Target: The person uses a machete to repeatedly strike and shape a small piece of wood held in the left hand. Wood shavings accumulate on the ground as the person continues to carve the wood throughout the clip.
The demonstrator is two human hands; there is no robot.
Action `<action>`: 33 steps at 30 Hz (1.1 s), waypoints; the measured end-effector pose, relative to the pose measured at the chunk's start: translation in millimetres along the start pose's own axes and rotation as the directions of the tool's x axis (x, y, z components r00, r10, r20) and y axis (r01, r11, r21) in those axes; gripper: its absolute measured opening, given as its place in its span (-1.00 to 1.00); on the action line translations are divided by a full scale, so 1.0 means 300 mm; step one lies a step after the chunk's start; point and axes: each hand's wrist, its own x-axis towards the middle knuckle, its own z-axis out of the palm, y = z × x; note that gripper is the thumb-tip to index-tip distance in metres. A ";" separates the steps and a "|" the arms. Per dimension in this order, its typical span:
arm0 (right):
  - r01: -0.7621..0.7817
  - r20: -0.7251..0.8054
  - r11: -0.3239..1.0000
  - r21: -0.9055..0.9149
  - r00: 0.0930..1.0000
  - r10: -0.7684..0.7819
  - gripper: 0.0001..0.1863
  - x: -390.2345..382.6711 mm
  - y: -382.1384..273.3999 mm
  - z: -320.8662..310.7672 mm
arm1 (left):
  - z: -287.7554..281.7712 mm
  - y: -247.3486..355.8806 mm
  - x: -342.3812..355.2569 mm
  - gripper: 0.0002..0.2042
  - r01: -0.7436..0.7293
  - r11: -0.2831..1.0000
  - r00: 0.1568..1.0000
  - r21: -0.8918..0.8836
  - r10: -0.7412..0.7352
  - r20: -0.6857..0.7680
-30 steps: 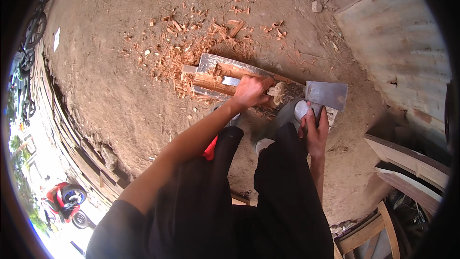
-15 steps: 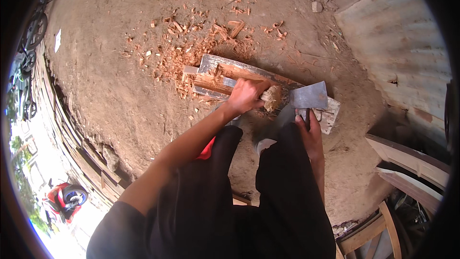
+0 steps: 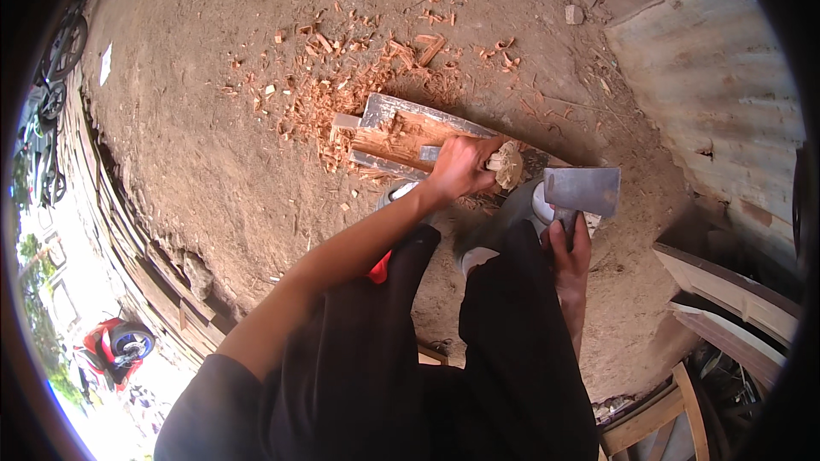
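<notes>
My left hand (image 3: 461, 167) wraps round a chisel; its frayed, splintered wooden handle end (image 3: 507, 164) sticks out to the right. On the left the flat metal blade (image 3: 429, 153) shows against a long piece of wood (image 3: 400, 130). That wood lies on the ground beyond my knees, dark and scuffed along its edges, with a hollowed orange-brown middle. Lower right, my right hand (image 3: 571, 254) grips the short dark handle of a hatchet (image 3: 582, 190). Its broad grey head is raised, apart from the chisel. Where the chisel's tip meets the wood is hard to make out.
Reddish wood shavings (image 3: 342, 94) cover the dirt ground past the wood. A white shoe (image 3: 541, 203) is beside the wood's right end. Corrugated metal sheeting (image 3: 709, 77) stands at right, above wooden panels (image 3: 726, 282). Stacked planks (image 3: 128, 222) and motorbikes line the left.
The hatchet has moved right, away from the chisel's handle end. My left hand and the chisel have shifted slightly right along the wood. The whole view has drifted a little.
</notes>
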 end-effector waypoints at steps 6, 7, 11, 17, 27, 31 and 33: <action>0.232 0.071 0.964 -0.127 0.972 -0.224 -0.65 0.049 0.008 0.057 | 0.031 -0.041 -0.014 -0.50 -0.004 0.994 0.999 0.105 0.000 0.041; 0.194 0.084 0.977 -0.085 0.979 -0.187 -0.65 0.048 -0.010 0.058 | 0.029 -0.036 -0.014 -0.49 0.010 0.992 0.999 0.127 -0.016 0.050; 0.083 0.066 0.994 0.069 0.994 -0.087 -0.70 0.056 -0.106 0.133 | 0.017 0.000 0.006 -0.53 0.054 0.997 0.998 0.061 -0.053 -0.019; 0.126 0.153 0.992 -0.003 0.980 -0.124 -0.70 0.092 -0.148 0.073 | 0.017 -0.017 -0.005 -0.66 0.066 0.994 0.998 0.087 -0.064 -0.029; 0.054 0.133 0.998 -0.034 0.990 -0.049 -0.68 0.068 -0.166 0.118 | 0.001 -0.003 -0.005 -0.77 0.148 0.989 0.984 0.026 -0.145 -0.103; 0.017 0.156 1.000 -0.024 0.988 -0.013 -0.70 0.058 -0.213 0.090 | -0.011 -0.004 -0.017 -0.74 0.167 0.985 0.984 0.032 -0.165 -0.063; 0.015 0.092 0.998 0.064 0.996 -0.021 -0.70 0.053 -0.224 0.096 | -0.006 -0.001 -0.016 -0.73 0.166 0.985 0.984 0.041 -0.162 -0.076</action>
